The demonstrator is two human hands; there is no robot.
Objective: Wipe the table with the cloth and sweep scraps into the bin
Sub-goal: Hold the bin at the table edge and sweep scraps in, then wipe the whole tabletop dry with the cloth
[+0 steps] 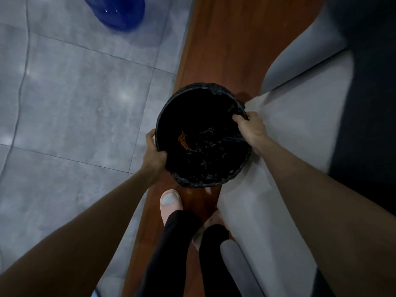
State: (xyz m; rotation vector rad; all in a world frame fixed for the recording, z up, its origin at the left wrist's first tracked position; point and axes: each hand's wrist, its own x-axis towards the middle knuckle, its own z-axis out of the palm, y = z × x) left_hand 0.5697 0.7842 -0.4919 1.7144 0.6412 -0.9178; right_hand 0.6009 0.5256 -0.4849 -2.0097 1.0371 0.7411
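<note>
A round bin (188,93) lined with a black plastic bag is below me, over a strip of reddish wooden floor. Orange scraps (183,139) and dark bits lie at its bottom. My left hand (154,152) grips the bin's left rim, thumb inside. My right hand (249,127) pinches the bag and rim at the right side. No cloth and no table show in this view.
A grey sofa (300,129) runs along the right, touching the bin's right side. Grey floor tiles (75,93) fill the left. A blue water jug (122,11) stands at the far top left. My feet (170,200) are just behind the bin.
</note>
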